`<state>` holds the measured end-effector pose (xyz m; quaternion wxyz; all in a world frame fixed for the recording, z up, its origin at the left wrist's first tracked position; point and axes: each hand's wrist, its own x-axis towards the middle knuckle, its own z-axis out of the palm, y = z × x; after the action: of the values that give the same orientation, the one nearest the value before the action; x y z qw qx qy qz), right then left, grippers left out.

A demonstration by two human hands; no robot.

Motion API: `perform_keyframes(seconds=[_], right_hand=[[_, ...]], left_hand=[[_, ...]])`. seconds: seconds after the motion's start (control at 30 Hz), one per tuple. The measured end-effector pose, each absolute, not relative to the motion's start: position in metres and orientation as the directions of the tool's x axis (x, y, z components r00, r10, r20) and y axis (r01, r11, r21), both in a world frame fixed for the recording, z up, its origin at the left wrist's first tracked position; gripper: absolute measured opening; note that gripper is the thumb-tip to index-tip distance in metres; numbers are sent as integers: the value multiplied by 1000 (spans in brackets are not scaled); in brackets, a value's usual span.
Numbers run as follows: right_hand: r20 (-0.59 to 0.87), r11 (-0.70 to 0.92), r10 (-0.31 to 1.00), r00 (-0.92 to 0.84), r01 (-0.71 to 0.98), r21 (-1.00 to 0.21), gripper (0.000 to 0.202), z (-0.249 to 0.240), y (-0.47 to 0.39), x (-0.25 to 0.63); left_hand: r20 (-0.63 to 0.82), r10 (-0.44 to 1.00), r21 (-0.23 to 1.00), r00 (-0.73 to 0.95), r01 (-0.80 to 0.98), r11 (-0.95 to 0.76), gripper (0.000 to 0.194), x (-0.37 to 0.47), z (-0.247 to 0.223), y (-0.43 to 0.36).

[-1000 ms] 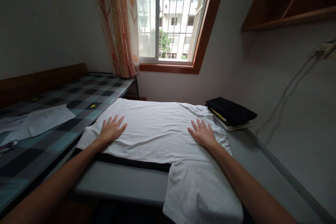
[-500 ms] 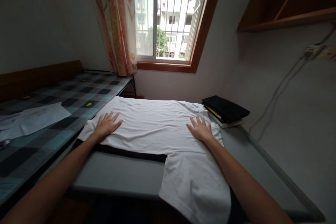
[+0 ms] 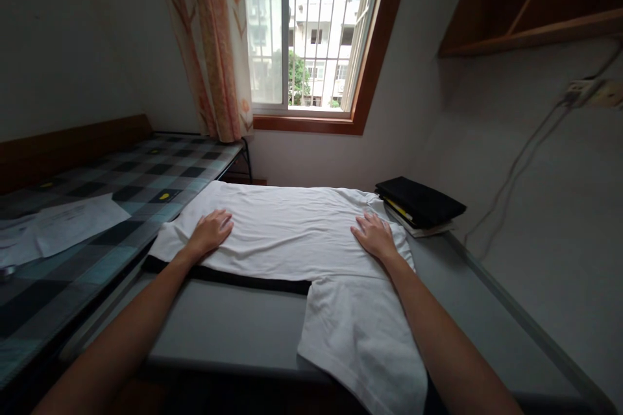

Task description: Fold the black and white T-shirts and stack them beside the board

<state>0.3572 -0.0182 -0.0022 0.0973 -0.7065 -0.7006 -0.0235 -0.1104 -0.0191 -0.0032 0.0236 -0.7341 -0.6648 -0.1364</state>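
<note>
Two hands, left (image 3: 210,231) and right (image 3: 374,235), are lying palm-down with fingers bent on a white shirt (image 3: 292,233), gripping nothing; it is covering the gray table (image 3: 233,324), books (image 3: 418,205) sitting at its far right corner by the window (image 3: 302,32).

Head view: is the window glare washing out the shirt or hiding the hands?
Head view: the window is bright, but the white shirt keeps its wrinkles; left hand and right hand read clearly; wide-angle distortion bends the room edges; the near corners are dim.
</note>
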Motion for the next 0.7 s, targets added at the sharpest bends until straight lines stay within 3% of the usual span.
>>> perform_keyframes(seconds=[0.17,0.43,0.7], right_hand=[[235,-159,951,201,970,-186,43,9,-26,385],[178,-286,931,319,940,-185,43,7,-30,395],[185,-300,923,338,932,-203,43,2,-27,392]], left_hand=[[301,905,265,300,885,-382,52,-94,3,-28],[11,886,189,463,869,-457,70,-59,1,-47],[-3,884,217,467,863,-455,70,-63,6,-46]])
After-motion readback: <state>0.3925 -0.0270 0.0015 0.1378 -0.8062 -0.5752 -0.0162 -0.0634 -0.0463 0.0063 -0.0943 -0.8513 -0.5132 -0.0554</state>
